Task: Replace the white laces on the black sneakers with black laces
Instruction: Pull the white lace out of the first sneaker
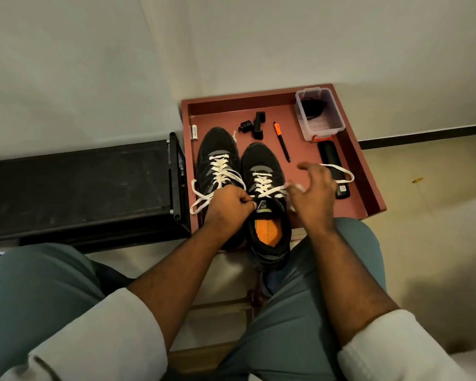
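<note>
The two black sneakers are sitting side by side in a red tray (352, 149), toes pointing away from the person. The left sneaker (217, 149) is wearing its white lace (223, 171), and the loose ends are hanging over the tray's left edge. The right sneaker (261, 166) is wearing its white lace (267, 185) too, so both shoes are waiting to be unlaced.

The left hand (228, 204) is making a curled grip at the top of the right sneaker, and it is pinching something there, most likely the lace or the edge of the tongue. I cannot tell which. The right hand (313, 193) is pulling a loop of the white lace out to the right, with its grip half curled and one finger sticking out. The loop is lying across a black stapler (333, 160).

The black laces are probably the dark bundle in the clear plastic box (319, 114) at the far corner of the tray, but it is too dark to be sure.

What could go wrong: the lace loop is dragging over the stapler, so it could catch and tug the stapler along. A hard pull could jam the lace in an eyelet or tip the sneaker. The sneaker's heel is hanging off the near edge of the tray, so it could slide off. The orange-capped pen (282, 141) is lying near the right hand and could get knocked.
</note>
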